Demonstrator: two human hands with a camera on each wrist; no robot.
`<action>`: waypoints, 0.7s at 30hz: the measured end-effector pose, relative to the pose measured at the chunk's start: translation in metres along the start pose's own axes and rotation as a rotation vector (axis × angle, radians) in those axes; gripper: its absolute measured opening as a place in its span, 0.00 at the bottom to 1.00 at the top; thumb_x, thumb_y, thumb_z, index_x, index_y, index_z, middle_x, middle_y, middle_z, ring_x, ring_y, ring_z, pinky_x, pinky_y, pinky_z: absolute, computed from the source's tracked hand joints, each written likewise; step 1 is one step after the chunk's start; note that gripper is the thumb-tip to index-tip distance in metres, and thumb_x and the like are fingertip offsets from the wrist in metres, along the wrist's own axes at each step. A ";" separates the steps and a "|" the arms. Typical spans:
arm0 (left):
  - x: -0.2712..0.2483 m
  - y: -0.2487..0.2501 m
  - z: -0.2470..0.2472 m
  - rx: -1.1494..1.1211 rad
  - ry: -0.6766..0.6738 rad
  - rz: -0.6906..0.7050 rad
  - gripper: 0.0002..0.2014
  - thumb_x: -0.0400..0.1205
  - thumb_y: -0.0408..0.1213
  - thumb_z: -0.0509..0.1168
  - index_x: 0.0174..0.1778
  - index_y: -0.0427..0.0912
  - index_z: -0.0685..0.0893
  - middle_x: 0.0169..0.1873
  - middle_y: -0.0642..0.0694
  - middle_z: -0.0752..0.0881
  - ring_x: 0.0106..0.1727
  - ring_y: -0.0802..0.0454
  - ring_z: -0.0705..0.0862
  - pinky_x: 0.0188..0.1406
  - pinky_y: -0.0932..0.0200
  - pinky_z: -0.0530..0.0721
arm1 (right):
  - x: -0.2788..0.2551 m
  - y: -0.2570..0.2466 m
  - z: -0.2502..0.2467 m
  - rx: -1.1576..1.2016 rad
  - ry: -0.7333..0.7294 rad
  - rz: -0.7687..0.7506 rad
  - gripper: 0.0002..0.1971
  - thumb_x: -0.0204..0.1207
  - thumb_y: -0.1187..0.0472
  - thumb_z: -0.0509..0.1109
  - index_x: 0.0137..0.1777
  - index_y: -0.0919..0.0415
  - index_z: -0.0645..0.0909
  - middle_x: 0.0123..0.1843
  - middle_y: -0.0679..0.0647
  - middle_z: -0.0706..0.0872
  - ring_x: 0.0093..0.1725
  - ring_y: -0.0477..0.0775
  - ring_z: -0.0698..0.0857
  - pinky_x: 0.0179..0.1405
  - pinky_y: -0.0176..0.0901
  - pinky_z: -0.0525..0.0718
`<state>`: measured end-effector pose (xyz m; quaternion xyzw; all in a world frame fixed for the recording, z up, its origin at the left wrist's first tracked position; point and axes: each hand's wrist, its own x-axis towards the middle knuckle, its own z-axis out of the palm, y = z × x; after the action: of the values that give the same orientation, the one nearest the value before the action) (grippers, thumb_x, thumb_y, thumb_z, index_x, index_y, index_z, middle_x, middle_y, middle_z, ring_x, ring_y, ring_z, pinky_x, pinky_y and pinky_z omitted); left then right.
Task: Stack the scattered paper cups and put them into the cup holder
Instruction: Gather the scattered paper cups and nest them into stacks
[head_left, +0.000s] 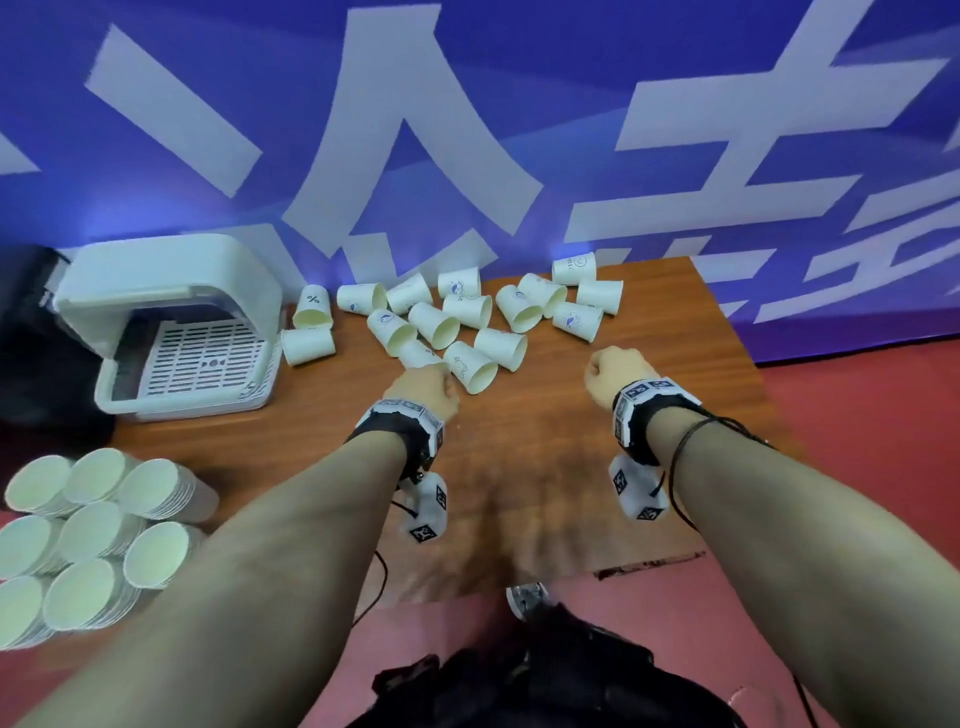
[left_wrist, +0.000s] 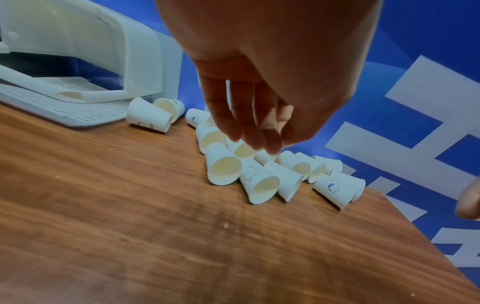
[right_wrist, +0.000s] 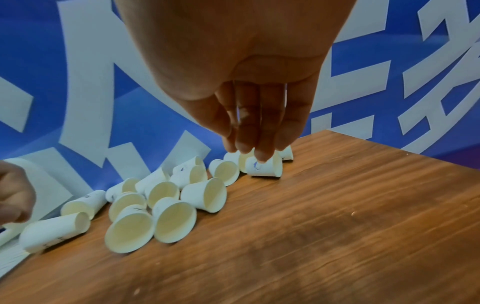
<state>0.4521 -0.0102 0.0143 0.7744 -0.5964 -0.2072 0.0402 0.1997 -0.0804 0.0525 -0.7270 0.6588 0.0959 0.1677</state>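
Several white paper cups (head_left: 457, 322) lie on their sides in a loose pile at the back of the wooden table (head_left: 545, 467). The white plastic cup holder (head_left: 171, 322) stands at the back left, its lid raised over a slotted tray. My left hand (head_left: 423, 389) hovers at the pile's near edge, partly hiding one cup (head_left: 418, 353). In the left wrist view its fingers (left_wrist: 249, 123) hang relaxed and hold nothing. My right hand (head_left: 615, 376) hovers right of the pile over bare wood. Its fingers (right_wrist: 254, 131) also point down with nothing in them.
Several tall stacks of nested cups (head_left: 93, 530) stand off the table at the lower left. A blue banner wall (head_left: 467, 130) rises right behind the table. A black object (head_left: 26, 338) sits left of the holder. Red floor (head_left: 857, 405) lies to the right.
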 end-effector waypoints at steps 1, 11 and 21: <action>0.012 0.013 0.005 0.001 -0.001 -0.002 0.08 0.78 0.43 0.60 0.43 0.46 0.82 0.40 0.44 0.85 0.39 0.44 0.84 0.34 0.56 0.81 | 0.012 0.014 -0.003 0.006 -0.005 0.009 0.13 0.80 0.61 0.59 0.54 0.62 0.84 0.45 0.60 0.85 0.37 0.60 0.83 0.31 0.43 0.79; 0.127 0.153 0.034 0.109 -0.093 0.013 0.09 0.80 0.44 0.59 0.47 0.45 0.82 0.47 0.44 0.86 0.44 0.45 0.82 0.40 0.55 0.78 | 0.138 0.129 -0.041 0.035 -0.028 0.033 0.13 0.82 0.64 0.58 0.54 0.64 0.85 0.43 0.62 0.85 0.34 0.61 0.81 0.28 0.40 0.75; 0.237 0.211 0.080 0.109 -0.287 -0.045 0.35 0.76 0.60 0.64 0.78 0.56 0.62 0.55 0.45 0.85 0.54 0.42 0.84 0.56 0.51 0.81 | 0.262 0.152 -0.039 0.073 -0.151 -0.074 0.34 0.75 0.71 0.62 0.79 0.45 0.63 0.78 0.60 0.65 0.56 0.66 0.83 0.48 0.54 0.85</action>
<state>0.2791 -0.2788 -0.0581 0.7509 -0.5890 -0.2840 -0.0924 0.0755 -0.3487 -0.0235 -0.7349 0.6202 0.1200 0.2467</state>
